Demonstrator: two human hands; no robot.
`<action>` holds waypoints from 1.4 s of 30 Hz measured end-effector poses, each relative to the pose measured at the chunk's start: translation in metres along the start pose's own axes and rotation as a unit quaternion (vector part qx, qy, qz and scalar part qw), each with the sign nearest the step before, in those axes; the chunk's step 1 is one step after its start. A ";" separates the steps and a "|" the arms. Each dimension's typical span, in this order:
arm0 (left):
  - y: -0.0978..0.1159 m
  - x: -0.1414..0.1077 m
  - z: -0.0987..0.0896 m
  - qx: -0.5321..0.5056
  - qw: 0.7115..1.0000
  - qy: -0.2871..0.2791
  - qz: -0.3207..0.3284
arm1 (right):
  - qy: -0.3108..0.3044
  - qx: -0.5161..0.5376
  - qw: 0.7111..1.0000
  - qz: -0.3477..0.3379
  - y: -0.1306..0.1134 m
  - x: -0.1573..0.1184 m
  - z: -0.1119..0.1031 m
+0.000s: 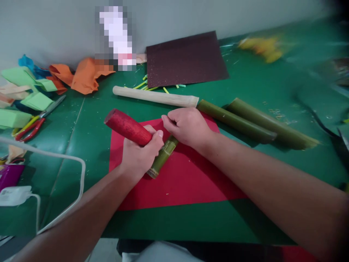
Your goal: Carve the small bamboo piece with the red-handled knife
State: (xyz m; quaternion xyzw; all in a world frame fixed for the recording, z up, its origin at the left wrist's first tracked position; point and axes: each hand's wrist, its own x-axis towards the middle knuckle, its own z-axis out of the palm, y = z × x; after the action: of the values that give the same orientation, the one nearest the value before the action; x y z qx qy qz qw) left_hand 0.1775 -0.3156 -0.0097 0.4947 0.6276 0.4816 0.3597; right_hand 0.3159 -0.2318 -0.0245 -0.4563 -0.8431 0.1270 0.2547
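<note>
My left hand [140, 154] is wrapped round a thick red stick [128, 126], which points up and to the left. Below it a short green bamboo piece [164, 154] lies slantwise over a red sheet [177, 185]. The fingers of my right hand [188, 125] are curled closed at the bamboo's upper end; what they hold, if anything, is hidden. Just behind my right hand is a pale peeled stick [155, 96].
Two green bamboo lengths [237, 120] lie to the right. A dark brown sheet [187, 60] is at the back. Folded green papers [38, 100], orange paper [87, 76], scissors [32, 125] and a white cable [83, 171] are on the left.
</note>
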 end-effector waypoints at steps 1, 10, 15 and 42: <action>0.001 0.001 0.001 -0.005 1.000 0.005 -0.005 | -0.002 0.001 1.000 0.000 0.000 0.000 0.000; 0.000 0.009 0.006 -0.030 0.999 -0.026 -0.003 | -0.018 0.016 1.000 -0.004 -0.001 0.000 -0.002; 0.001 0.009 0.006 -0.011 1.000 -0.021 -0.007 | -0.020 0.022 1.000 0.002 -0.002 0.000 -0.003; 0.002 0.012 0.010 -0.019 0.997 -0.031 0.061 | -0.014 0.030 0.999 -0.004 -0.001 0.001 -0.001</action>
State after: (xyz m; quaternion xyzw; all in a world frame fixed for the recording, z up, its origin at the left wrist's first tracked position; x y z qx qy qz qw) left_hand 0.1842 -0.3017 -0.0104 0.5396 0.5758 0.4990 0.3581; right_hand 0.3156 -0.2315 -0.0228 -0.4431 -0.8441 0.1580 0.2572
